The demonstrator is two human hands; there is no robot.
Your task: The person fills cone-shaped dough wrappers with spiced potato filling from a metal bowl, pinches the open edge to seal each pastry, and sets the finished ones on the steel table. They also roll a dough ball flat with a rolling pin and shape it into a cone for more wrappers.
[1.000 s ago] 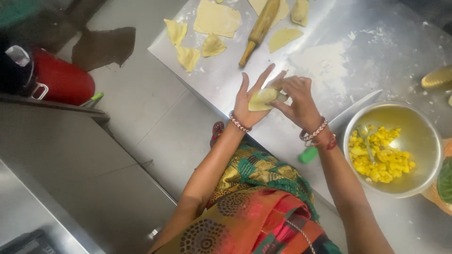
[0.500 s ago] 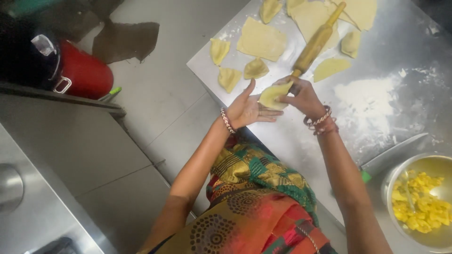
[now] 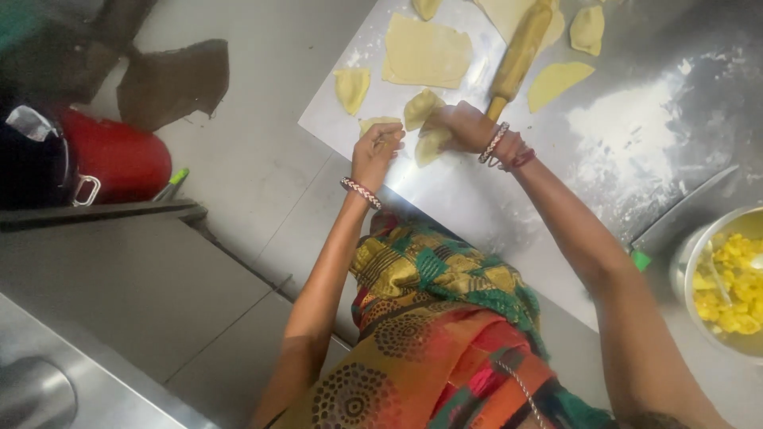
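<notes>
Left hand [image 3: 375, 152] and right hand [image 3: 461, 127] both pinch a folded dough parcel [image 3: 429, 145] on the floured steel table [image 3: 636, 143], just below the rolling pin [image 3: 518, 57]. Judgement: seal edges evenly with firm pressure, avoiding tears.

A wooden rolling pin [image 3: 520, 54] lies aslant on the floured steel table [image 3: 636, 143], over a rolled dough sheet [image 3: 427, 51]. At the right edge sits a steel bowl [image 3: 699, 246] of yellow filling [image 3: 727, 286] (chunky, bright). A red canister [image 3: 111, 155] stands on the floor, far left
</notes>
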